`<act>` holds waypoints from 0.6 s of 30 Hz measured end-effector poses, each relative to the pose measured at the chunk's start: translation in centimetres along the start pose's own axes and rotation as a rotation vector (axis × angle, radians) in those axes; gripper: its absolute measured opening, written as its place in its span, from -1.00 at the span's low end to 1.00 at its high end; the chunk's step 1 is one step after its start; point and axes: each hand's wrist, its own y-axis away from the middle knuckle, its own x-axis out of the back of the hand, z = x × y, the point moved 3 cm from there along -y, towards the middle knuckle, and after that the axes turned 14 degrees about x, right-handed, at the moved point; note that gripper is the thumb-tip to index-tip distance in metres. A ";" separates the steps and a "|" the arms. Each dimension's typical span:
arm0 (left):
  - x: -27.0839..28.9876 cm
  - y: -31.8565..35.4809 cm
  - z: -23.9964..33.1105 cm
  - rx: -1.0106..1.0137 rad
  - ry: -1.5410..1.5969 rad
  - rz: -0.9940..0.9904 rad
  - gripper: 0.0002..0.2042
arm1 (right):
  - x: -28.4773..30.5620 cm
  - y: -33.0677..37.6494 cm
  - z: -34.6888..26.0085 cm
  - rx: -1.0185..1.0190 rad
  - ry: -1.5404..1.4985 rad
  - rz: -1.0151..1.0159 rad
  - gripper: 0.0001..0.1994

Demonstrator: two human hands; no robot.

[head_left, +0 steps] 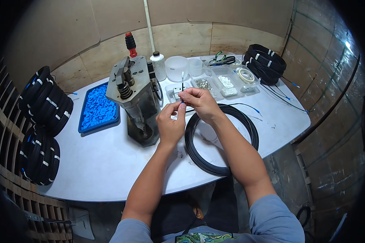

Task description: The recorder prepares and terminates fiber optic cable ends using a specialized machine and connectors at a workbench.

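Observation:
Above the table my two hands meet at the end of a black cable (183,84), which points upward with a whitish tip. My left hand (171,124) pinches it from below, where a bit of blue shows at the fingertips. Just higher, the thumb and fingers of my right hand (202,104) close on the same piece. Beneath my right forearm lies a large coil of black cable (254,137), flat on the white table (97,170). Its other end, with a blue connector (257,110), reaches out to the right.
Left of my hands stands a metal press (138,97), beside a blue tray (118,122) of small blue parts. Behind are a bottle (158,67), a white tub (177,69) and clear boxes (225,83) of small parts. Bundled cable coils (264,62) sit far right; others (44,101) stack left.

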 end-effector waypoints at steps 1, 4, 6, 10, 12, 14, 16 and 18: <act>0.0 0.0 0.0 0.000 0.000 -0.001 -0.83 | 0.0 0.0 0.0 0.007 -0.015 -0.002 -0.79; 0.1 -0.1 0.1 -0.008 -0.035 0.020 -0.84 | -0.1 0.0 0.0 0.050 -0.006 -0.031 -0.80; 0.1 0.0 0.6 -0.038 -0.032 0.060 -0.84 | 0.0 0.1 -0.1 0.059 0.027 -0.038 -0.81; 0.2 0.1 1.2 -0.047 -0.045 0.076 -0.84 | -0.3 0.3 -0.7 0.090 0.078 -0.039 -0.83; 0.3 0.1 1.4 -0.145 -0.069 0.073 -0.85 | -0.7 0.3 -0.7 0.111 0.090 -0.035 -0.84; 0.3 0.1 1.1 -0.123 -0.058 0.065 -0.86 | -1.2 0.5 -0.7 0.132 0.101 -0.030 -0.85; 0.3 0.1 0.9 -0.099 -0.046 0.057 -0.86 | -1.6 0.6 -0.7 0.151 0.080 -0.011 -0.85; 0.1 0.0 0.7 -0.035 -0.043 0.033 -0.87 | -1.4 0.5 0.1 0.159 0.102 0.012 -0.85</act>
